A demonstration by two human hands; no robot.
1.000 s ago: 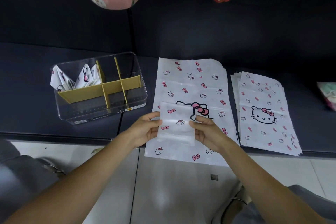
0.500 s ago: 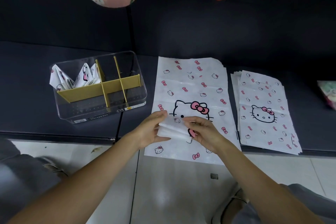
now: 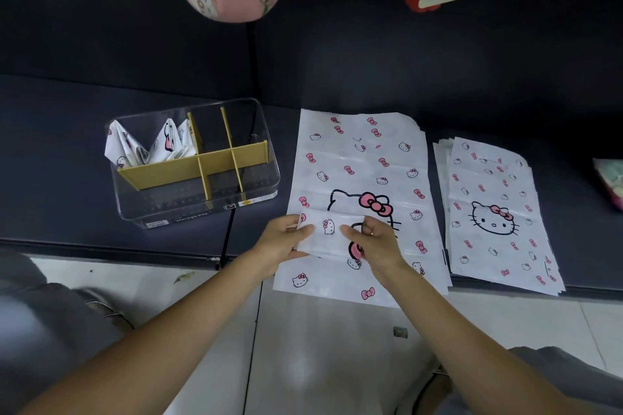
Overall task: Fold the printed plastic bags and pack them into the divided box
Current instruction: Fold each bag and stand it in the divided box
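Folded bag (image 3: pixel 328 236) now a narrower strip than a second ago, pinched at its left end by left hand (image 3: pixel 281 242), at its right end by right hand (image 3: pixel 374 242), held over flat bag (image 3: pixel 362 162), divided box (image 3: pixel 192 162) far left

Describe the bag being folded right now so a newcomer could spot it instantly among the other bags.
Start at the large flat printed bag lying in the middle of the dark bench. Just above its near end, the left hand and right hand pinch a small folded bag. It alone is held up; other bags lie flat or stand in the clear divided box.
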